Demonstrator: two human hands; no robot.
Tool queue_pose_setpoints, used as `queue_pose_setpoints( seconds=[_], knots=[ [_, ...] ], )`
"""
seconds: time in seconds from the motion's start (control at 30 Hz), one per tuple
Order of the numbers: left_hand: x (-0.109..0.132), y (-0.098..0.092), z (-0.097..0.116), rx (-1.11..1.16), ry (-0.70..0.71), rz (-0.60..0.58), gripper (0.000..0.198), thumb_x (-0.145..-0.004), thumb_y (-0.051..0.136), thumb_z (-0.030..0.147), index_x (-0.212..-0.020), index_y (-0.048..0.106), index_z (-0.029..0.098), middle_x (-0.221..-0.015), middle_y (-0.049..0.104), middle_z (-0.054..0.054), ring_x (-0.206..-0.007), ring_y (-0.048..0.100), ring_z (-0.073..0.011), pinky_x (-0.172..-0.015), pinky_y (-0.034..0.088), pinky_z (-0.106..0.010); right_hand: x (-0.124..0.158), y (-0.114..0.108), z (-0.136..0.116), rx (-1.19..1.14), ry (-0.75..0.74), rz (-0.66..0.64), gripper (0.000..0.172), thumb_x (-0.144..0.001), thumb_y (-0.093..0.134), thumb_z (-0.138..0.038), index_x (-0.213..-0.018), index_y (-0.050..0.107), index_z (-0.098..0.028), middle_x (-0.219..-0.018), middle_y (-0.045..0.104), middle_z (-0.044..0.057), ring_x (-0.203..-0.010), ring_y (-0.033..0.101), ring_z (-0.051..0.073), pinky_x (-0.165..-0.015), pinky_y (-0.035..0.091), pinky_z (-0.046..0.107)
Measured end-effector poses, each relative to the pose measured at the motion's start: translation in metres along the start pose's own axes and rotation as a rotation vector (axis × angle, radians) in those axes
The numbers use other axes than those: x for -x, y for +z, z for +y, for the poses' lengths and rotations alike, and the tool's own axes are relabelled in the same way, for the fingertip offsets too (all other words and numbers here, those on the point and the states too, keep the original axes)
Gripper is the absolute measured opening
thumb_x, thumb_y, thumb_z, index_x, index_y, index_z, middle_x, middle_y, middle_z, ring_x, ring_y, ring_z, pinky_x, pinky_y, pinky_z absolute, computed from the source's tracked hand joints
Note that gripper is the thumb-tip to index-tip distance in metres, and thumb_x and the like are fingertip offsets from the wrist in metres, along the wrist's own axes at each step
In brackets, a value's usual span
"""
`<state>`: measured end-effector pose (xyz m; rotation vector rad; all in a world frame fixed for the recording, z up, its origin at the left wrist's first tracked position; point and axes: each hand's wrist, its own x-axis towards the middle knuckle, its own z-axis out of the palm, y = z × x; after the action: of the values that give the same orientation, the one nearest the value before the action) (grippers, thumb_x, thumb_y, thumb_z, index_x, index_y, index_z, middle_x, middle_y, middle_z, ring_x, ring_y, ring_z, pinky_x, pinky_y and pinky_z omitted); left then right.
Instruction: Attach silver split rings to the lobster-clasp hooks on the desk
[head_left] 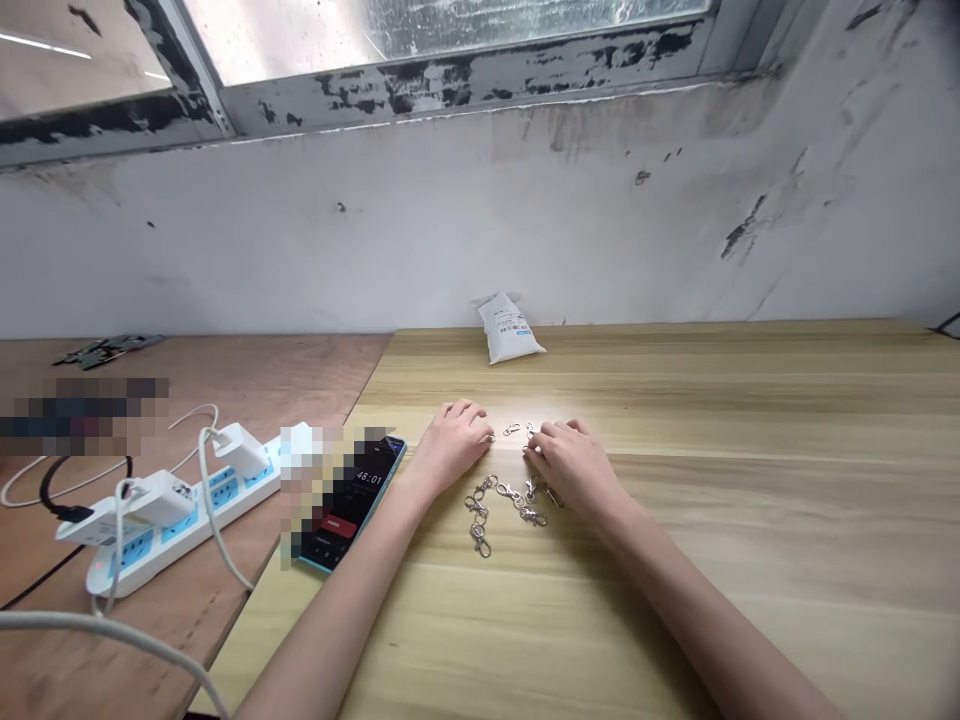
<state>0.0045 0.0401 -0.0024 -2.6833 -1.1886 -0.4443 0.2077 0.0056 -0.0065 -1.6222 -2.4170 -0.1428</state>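
Observation:
Several small metal clasps [510, 497] with key rings lie on the light wooden table [675, 560] between my hands. My left hand [452, 443] rests knuckles up, fingers curled down onto the table beside one loose clasp [512, 429]. My right hand [568, 457] is curled too, its fingertips pinched at a small clasp near the table surface. What sits under the left fingers is hidden.
A phone [351, 498] showing a timer lies left of my left arm. A white power strip [161, 512] with plugged chargers and cables sits on the brown table at left. A small white pouch [510, 328] stands by the wall behind.

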Motion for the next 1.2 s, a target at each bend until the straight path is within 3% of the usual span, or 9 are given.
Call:
queue_pose_setpoints(
  seconds=[0.27,0.43,0.57,0.77,0.97,1.2],
  knots=[
    [-0.004,0.003,-0.003,0.149,0.025,0.07,0.014,-0.083,0.059,0.011,-0.076,0.068,0.017,-0.095,0.071,-0.006,-0.1,0.056,-0.0234,-0.086,0.044,-0.039,0.0,0.004,0.002,-0.001,-0.018,0.028,0.03,-0.094,0.046,-0.017,-0.073,0.068,-0.016,-0.082,0.066,0.011,-0.076,0.06,0.021,-0.074,0.036,0.034],
    [0.008,-0.006,0.001,0.397,-0.093,0.122,0.009,-0.078,0.066,0.013,-0.072,0.068,0.019,-0.08,0.07,-0.002,-0.09,0.059,-0.021,-0.085,0.046,-0.038,-0.002,0.007,0.0,0.021,-0.025,0.03,0.029,-0.091,0.047,-0.013,-0.072,0.068,-0.016,-0.079,0.068,0.012,-0.075,0.06,0.021,-0.073,0.037,0.034],
    [0.02,-0.016,0.01,0.56,-0.188,0.179,0.006,-0.081,0.066,0.016,-0.076,0.07,0.019,-0.083,0.07,-0.004,-0.094,0.061,-0.0214,-0.082,0.05,-0.035,-0.004,0.002,0.002,-0.074,0.047,-0.009,0.026,-0.09,0.047,-0.014,-0.074,0.068,-0.016,-0.081,0.07,0.011,-0.076,0.062,0.022,-0.071,0.039,0.032],
    [0.033,-0.015,0.019,0.607,-0.29,0.213,0.008,-0.079,0.067,0.013,-0.078,0.069,0.02,-0.085,0.069,-0.001,-0.09,0.064,-0.0179,-0.081,0.051,-0.032,0.0,0.008,0.006,-0.229,0.085,0.042,0.015,-0.081,0.054,-0.013,-0.078,0.067,-0.019,-0.085,0.068,0.006,-0.077,0.06,0.019,-0.066,0.038,0.028],
    [0.034,-0.004,0.017,0.665,-0.313,0.247,0.012,-0.082,0.066,0.016,-0.091,0.072,0.022,-0.09,0.072,-0.002,-0.089,0.068,-0.0182,-0.082,0.054,-0.033,0.003,0.014,0.006,-0.671,0.149,0.101,0.01,-0.081,0.052,-0.021,-0.081,0.062,-0.021,-0.067,0.063,0.0,-0.062,0.056,0.016,-0.059,0.041,0.027],
    [0.037,-0.005,0.014,0.74,-0.364,0.257,0.007,-0.083,0.066,0.02,-0.083,0.072,0.021,-0.102,0.074,-0.006,-0.119,0.059,-0.0245,-0.099,0.048,-0.044,0.007,0.004,0.0,-1.235,0.179,0.07,0.024,-0.086,0.056,-0.042,-0.091,0.057,-0.018,-0.085,0.071,0.007,-0.076,0.066,0.018,-0.064,0.051,0.03]
  ],
)
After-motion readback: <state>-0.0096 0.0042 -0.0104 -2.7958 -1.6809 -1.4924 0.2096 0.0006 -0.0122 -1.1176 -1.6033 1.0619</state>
